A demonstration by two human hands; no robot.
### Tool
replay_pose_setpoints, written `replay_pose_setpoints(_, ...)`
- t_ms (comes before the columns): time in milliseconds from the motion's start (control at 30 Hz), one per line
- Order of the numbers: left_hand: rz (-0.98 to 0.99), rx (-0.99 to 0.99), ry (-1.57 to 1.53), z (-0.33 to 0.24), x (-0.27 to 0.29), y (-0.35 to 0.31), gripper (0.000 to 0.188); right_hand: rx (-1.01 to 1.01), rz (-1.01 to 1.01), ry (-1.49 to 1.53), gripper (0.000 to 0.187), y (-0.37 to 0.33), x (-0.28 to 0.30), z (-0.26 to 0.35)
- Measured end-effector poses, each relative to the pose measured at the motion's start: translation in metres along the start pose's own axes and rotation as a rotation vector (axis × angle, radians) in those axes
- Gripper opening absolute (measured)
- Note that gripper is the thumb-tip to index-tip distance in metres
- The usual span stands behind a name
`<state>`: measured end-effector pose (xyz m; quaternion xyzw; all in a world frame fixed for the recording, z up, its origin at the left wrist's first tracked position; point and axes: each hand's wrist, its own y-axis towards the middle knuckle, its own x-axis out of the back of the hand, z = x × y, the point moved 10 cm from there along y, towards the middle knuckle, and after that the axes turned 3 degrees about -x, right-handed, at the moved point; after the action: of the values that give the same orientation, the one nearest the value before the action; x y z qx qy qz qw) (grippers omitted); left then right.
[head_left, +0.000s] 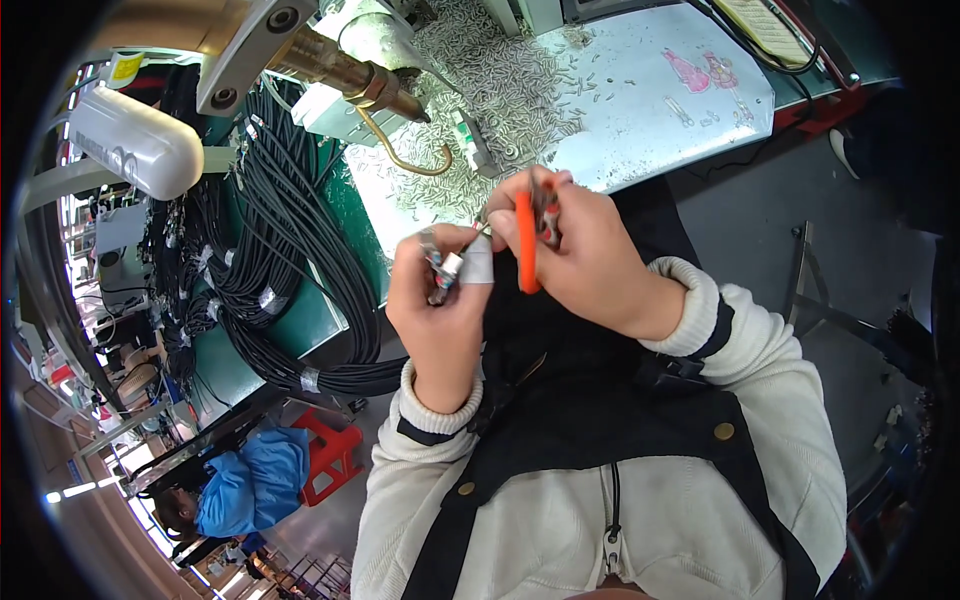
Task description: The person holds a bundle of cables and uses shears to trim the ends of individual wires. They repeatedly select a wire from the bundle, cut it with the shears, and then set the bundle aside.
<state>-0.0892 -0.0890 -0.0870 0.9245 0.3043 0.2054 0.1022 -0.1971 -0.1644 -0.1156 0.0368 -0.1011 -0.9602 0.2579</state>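
In front of my chest, my left hand (440, 318) is closed around a cable end with thin coloured wires and a small white piece (452, 265) on it. Pale tape (477, 262) wraps one of its fingers. My right hand (590, 250) is closed on orange-handled pliers (527, 245), whose jaws are mostly hidden by the fingers. The fingertips of both hands meet near the thin wire ends; I cannot tell whether the right fingertips also pinch a wire.
Ahead, a bench machine with a brass nozzle (385, 95) stands over a pale work surface (640, 125) strewn with small metal pieces (500, 85). Bundled black cables (290, 250) lie on the green table at left. Beyond, a person in blue (255, 480) sits near a red stool (328, 455).
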Motion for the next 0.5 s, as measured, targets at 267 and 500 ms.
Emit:
replay_pose_setpoints(267,0.027,0.341,-0.264,0.035,0.004,-0.005,0.014,-0.004,0.182,-0.176,0.021,0.002,-0.004,0.008)
replay_pose_setpoints(500,0.048,0.320,-0.251,0.024,0.004,-0.002,0.015,-0.113,0.339,-0.506,0.030,-0.013,-0.017,-0.010)
